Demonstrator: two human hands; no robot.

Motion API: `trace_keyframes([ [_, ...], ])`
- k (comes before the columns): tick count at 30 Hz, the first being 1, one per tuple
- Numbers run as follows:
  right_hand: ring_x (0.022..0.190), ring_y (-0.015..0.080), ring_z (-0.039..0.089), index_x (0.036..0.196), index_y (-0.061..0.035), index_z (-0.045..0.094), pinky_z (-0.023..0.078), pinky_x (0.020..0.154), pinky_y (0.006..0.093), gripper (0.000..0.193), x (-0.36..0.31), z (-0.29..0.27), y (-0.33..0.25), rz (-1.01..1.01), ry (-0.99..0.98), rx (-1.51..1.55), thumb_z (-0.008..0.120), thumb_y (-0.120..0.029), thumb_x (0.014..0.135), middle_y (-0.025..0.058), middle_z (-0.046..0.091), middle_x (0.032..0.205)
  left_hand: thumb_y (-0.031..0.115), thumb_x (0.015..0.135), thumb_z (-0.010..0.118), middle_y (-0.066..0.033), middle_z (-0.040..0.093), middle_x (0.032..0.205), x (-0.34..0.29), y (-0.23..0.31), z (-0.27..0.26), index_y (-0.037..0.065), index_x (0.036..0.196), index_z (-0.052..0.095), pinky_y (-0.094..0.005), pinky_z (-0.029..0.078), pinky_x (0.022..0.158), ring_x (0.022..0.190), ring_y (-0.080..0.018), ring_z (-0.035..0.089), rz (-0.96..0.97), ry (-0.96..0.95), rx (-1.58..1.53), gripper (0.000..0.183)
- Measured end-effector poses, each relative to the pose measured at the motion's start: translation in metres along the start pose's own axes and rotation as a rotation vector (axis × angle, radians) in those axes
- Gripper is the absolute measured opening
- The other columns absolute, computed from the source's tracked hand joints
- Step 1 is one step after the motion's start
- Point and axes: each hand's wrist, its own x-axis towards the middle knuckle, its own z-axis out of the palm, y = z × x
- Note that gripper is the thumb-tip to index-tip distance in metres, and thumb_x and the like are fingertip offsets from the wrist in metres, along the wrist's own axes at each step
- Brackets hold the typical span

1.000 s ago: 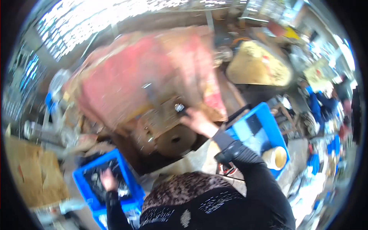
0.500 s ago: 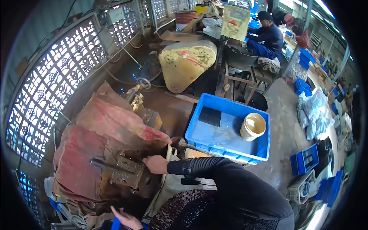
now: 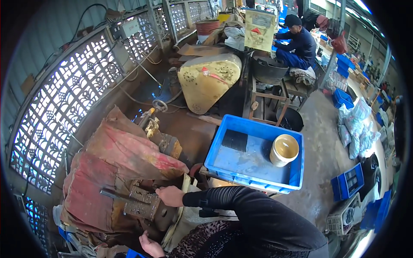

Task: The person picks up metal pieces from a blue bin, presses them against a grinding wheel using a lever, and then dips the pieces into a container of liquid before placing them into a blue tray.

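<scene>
In front of me sits a worn metal block [image 3: 141, 204], part of a grimy machine, with a dark metal bar [image 3: 115, 195] lying across it to the left. My right hand [image 3: 171, 196] is closed at the block's upper right edge; its fingertips pinch something too small to make out. Below the block my left hand [image 3: 151, 246] is raised with curled fingers, at the lower end of a thin dark rod [image 3: 140, 225]. What lies inside those fingers is hidden. A stained red cloth [image 3: 97, 172] drapes over the machine beside the block.
To the right stands a blue tray [image 3: 211, 161] holding a cream bucket [image 3: 284, 150] and a dark flat piece [image 3: 235, 141]. Beyond are a handwheel [image 3: 160, 105] and a yellowish machine cover [image 3: 208, 81]. A seated person [image 3: 297, 45] works at the back.
My left hand has moved up and right toward the machine, its spread fingers now curled. My right hand stays at the block's edge. The view has tilted slightly.
</scene>
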Motion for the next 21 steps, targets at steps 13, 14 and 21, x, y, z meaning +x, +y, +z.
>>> trace_keyframes([
  [13,0.074,0.0386,0.064,0.091,0.0014,0.052,0.052,0.060,0.0464,0.014,0.006,0.004,0.009,-0.031,0.019,0.031,0.052,-0.010,0.082,0.0193,0.060,0.081,-0.009,0.081,0.045,-0.0170,0.059,0.091,-0.002,0.012,0.009,0.001,0.106,0.065,-0.0419,0.049,0.073,0.082,-0.0357,0.060,-0.092,0.101,0.159,0.033],
  [14,0.074,0.0386,0.063,0.091,0.0015,0.052,0.051,0.060,0.0464,0.014,0.005,0.004,0.010,-0.023,0.019,0.034,0.052,-0.010,0.082,0.0194,0.060,0.081,-0.009,0.082,0.045,-0.0175,0.060,0.094,-0.004,0.016,0.008,0.002,0.108,0.065,-0.0429,0.049,0.074,0.084,-0.0376,0.060,-0.098,0.107,0.182,0.034],
  [21,0.073,0.0384,0.063,0.090,0.0011,0.052,0.051,0.061,0.0470,0.015,-0.002,0.004,0.005,-0.024,-0.035,0.038,0.053,-0.011,0.081,0.0193,0.061,0.080,0.000,0.088,0.045,-0.0149,0.060,0.095,-0.024,-0.013,0.028,0.005,0.117,0.060,-0.0402,0.050,0.071,0.080,-0.0306,0.059,0.192,0.175,1.463,0.033],
])
